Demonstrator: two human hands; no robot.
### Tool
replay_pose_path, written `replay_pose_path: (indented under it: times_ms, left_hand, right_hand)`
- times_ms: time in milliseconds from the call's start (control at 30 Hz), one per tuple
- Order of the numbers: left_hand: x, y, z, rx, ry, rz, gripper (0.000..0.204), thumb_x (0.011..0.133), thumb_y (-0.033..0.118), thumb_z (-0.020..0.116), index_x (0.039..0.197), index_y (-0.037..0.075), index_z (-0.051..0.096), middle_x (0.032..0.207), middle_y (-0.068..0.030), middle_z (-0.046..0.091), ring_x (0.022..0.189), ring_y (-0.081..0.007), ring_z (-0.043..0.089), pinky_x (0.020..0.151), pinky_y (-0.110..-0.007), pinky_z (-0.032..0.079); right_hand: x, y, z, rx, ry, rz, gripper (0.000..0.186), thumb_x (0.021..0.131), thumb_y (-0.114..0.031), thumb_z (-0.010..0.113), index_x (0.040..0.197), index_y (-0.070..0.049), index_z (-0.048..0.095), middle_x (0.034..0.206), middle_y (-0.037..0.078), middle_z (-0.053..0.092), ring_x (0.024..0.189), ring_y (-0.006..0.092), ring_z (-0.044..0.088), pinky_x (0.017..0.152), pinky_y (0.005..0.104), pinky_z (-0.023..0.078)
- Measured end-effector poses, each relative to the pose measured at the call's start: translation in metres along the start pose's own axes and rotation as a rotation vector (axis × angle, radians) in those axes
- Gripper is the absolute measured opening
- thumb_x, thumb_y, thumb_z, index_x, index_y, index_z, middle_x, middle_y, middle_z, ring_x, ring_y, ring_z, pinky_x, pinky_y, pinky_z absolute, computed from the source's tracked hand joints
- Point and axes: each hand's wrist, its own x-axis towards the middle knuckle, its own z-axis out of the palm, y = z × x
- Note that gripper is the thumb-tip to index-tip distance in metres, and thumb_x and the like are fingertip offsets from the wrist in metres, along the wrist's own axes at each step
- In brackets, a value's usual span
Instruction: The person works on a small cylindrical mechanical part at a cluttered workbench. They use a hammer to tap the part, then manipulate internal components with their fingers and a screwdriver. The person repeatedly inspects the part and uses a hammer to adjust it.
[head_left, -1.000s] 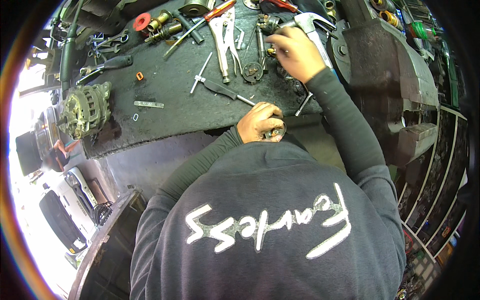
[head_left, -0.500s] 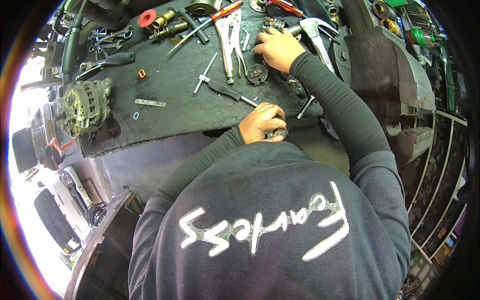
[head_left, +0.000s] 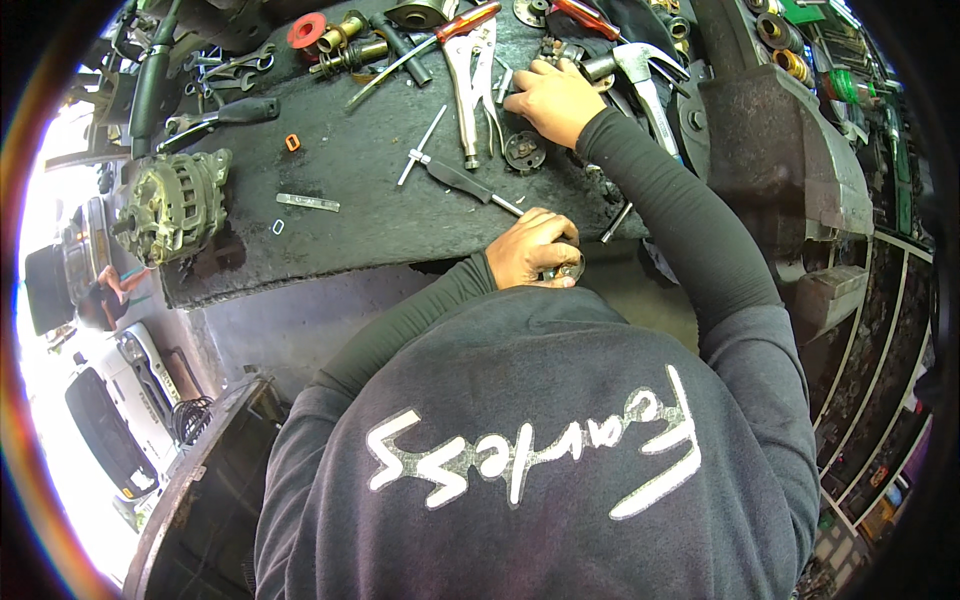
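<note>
By the table edge [head_left: 340,264], left hand [head_left: 525,248] clasps a metal part [head_left: 573,267].
Right hand [head_left: 556,103] half-curled, hold unclear; open room leftward; white lettering [head_left: 521,460] behind.

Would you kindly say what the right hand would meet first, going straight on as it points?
The right hand would probably meet the small bent metal piece first, then the locking pliers; depth is unclear.

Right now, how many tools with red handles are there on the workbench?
2: a long screwdriver, overlapping the locking pliers in view, and a red-handled tool beside the claw hammer, near the picture's top edge. More may be hidden.
</note>
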Motion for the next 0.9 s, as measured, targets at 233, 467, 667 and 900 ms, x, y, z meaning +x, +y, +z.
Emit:
replay_pose_path:
  times_ms: [233, 467, 667, 900]
  left_hand:
    - [0.000, -0.002, -0.001, 0.021, 0.008, 0.019, 0.032, 0.076, 0.034, 0.072, 0.094, 0.011, 0.062, 0.098, -0.0103, 0.055, 0.096, -0.0290, 0.054, 0.089, -0.042, 0.038]
    - [0.000, -0.004, 0.000, 0.017, 0.008, 0.048, 0.033, 0.079, 0.037, 0.070, 0.099, 0.012, 0.061, 0.100, -0.0102, 0.055, 0.098, -0.0297, 0.053, 0.091, -0.043, 0.037]
    - [-0.002, -0.007, -0.001, 0.038, -0.002, 0.067, 0.033, 0.081, 0.037, 0.068, 0.100, 0.011, 0.061, 0.102, -0.0126, 0.055, 0.098, -0.0321, 0.053, 0.090, -0.046, 0.037]
    - [-0.004, -0.013, 0.001, 0.013, 0.006, 0.091, 0.033, 0.083, 0.036, 0.067, 0.098, 0.008, 0.059, 0.104, -0.0159, 0.056, 0.098, -0.0347, 0.053, 0.088, -0.048, 0.038]
  right_hand:
    - [-0.002, 0.004, 0.011, 0.028, 0.152, -0.056, 0.024, 0.079, -0.011, 0.060, 0.098, -0.022, 0.070, 0.102, 0.003, 0.057, 0.102, 0.0232, 0.053, 0.088, 0.0445, 0.042]
    - [-0.007, 0.008, 0.012, 0.151, 0.422, -0.025, 0.029, 0.074, -0.007, 0.065, 0.098, -0.022, 0.066, 0.109, 0.003, 0.059, 0.107, 0.0255, 0.053, 0.089, 0.0452, 0.042]
    - [-0.016, -0.018, -0.037, 0.829, 0.860, 0.100, 0.019, 0.084, -0.001, 0.062, 0.100, -0.010, 0.063, 0.109, 0.005, 0.061, 0.099, 0.0255, 0.059, 0.088, 0.0386, 0.044]
    - [-0.106, -0.058, -0.103, 1.461, 0.842, 0.402, 0.016, 0.094, 0.001, 0.052, 0.110, 0.000, 0.055, 0.091, 0.003, 0.056, 0.075, 0.0083, 0.052, 0.068, 0.0226, 0.044]
